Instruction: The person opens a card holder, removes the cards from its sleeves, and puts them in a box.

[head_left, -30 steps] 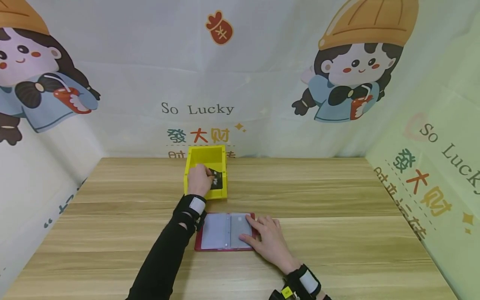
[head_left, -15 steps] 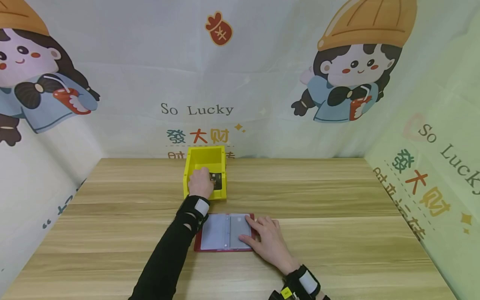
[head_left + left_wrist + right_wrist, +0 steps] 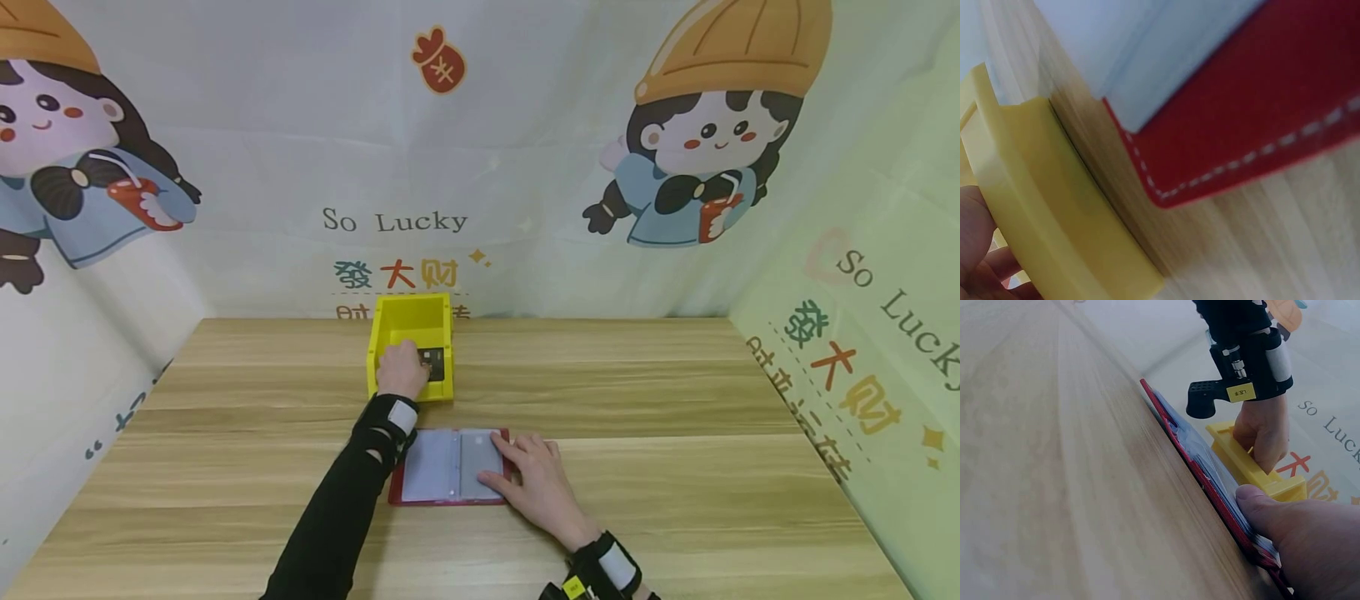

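A yellow bin (image 3: 414,313) stands at the back of the table, and my left hand (image 3: 402,369) reaches down into it. Beside those fingers lies a black card (image 3: 432,363) with small print. The left fingertips are mostly hidden; whether they pinch a card I cannot tell. In the left wrist view, the thumb (image 3: 974,228) and fingers show behind the bin's wall. Nearer me a red card holder (image 3: 396,490) lies spread open, with clear sleeves (image 3: 431,463) inside. My right hand (image 3: 542,492) rests on its right edge, thumb and forefinger extended over the right-hand sleeve.
The wooden table (image 3: 660,392) extends on both sides of the card holder. A printed cloth backdrop (image 3: 525,167) rises behind the bin and along both sides. Both wrists wear black straps (image 3: 603,565) with cameras.
My left hand has sunk slightly deeper into the bin, and the black card, earlier tilted by its fingers, now looks flatter. The right hand and card holder stay in place.
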Available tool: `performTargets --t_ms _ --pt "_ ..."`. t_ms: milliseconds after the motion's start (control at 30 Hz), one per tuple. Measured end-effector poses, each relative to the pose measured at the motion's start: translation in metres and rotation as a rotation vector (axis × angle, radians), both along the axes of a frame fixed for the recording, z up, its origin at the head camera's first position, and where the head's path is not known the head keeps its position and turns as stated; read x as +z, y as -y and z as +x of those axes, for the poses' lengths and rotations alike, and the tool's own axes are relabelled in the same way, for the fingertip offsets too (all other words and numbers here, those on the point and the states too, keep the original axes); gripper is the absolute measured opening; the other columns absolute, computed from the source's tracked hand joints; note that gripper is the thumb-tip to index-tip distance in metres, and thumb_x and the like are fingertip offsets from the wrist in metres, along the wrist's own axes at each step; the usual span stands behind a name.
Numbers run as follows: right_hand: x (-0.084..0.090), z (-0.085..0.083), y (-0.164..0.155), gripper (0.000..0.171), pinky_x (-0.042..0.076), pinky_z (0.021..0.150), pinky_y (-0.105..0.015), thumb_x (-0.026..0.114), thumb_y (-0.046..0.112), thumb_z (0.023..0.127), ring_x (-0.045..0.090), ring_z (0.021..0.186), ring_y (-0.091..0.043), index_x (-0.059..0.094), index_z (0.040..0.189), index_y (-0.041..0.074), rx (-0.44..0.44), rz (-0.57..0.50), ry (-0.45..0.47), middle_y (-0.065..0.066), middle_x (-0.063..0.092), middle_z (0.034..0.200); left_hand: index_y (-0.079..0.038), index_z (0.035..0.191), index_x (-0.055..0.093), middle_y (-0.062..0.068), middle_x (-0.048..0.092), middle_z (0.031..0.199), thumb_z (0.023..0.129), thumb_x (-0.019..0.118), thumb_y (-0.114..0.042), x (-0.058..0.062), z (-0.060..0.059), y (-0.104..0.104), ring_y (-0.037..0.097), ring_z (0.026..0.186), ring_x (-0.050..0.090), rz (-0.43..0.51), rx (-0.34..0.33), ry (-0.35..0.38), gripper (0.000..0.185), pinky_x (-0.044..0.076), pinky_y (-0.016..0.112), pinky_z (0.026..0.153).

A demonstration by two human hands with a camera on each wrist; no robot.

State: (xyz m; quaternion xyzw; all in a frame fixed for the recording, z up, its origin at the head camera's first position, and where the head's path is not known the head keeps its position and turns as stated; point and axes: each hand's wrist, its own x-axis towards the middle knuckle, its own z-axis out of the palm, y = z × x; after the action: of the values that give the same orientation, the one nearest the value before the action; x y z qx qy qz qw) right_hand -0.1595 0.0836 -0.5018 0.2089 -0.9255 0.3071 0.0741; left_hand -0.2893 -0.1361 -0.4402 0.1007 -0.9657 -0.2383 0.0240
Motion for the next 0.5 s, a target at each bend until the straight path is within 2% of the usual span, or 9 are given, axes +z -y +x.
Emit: performTargets --t_ms 167,233,300,400,500 --pt "-0.001 0.000 0.000 0.057 0.023 0.079 -0.029 0.076 0.041 0.087 0.039 0.081 -0.008 0.067 0.130 0.006 -0.001 -0.005 0.007 0.010 0.049 0.080 -0.001 0.069 0.059 0.016 0.064 0.078 0.092 0.063 -0.011 0.002 0.006 0.000 0.033 0.076 0.066 0.019 -0.005 -0.033 0.025 0.053 0.045 0.064" --pt "-0.001 0.001 0.001 0.057 0.023 0.079 -0.029 0.076 0.041 0.087 0.039 0.082 -0.008 0.067 0.130 0.006 -0.002 -0.006 0.010 0.009 0.048 0.080 -0.004 0.059 0.051 0.012 0.056 0.068 0.091 0.062 -0.010 0.003 0.009 -0.001 0.028 0.065 0.060 0.024 -0.013 -0.068 0.034 0.048 0.040 0.056" --pt "-0.001 0.000 0.001 0.057 0.024 0.080 -0.029 0.076 0.042 0.087 0.039 0.082 -0.008 0.067 0.130 0.006 -0.002 -0.005 0.011 0.009 0.049 0.080 -0.006 0.055 0.047 0.010 0.050 0.064 0.091 0.060 -0.008 0.004 0.012 -0.001 0.026 0.060 0.054 0.022 -0.034 -0.123 0.038 0.043 0.037 0.053" --pt "-0.001 0.000 0.001 0.057 0.024 0.080 -0.029 0.076 0.042 0.087 0.039 0.081 -0.008 0.067 0.130 0.006 -0.004 -0.003 0.013 0.009 0.049 0.080 -0.002 0.057 0.055 0.012 0.053 0.067 0.091 0.059 -0.006 0.003 0.015 0.001 0.026 0.062 0.054 0.020 -0.069 -0.211 0.034 0.045 0.039 0.057" --pt "-0.001 0.000 0.000 0.057 0.024 0.080 -0.029 0.076 0.042 0.087 0.039 0.081 -0.008 0.067 0.130 0.006 -0.005 -0.002 0.014 0.010 0.048 0.079 0.004 0.074 0.069 0.018 0.063 0.080 0.092 0.060 -0.007 0.006 0.022 0.001 0.030 0.075 0.060 0.033 -0.107 -0.286 0.023 0.050 0.043 0.070"
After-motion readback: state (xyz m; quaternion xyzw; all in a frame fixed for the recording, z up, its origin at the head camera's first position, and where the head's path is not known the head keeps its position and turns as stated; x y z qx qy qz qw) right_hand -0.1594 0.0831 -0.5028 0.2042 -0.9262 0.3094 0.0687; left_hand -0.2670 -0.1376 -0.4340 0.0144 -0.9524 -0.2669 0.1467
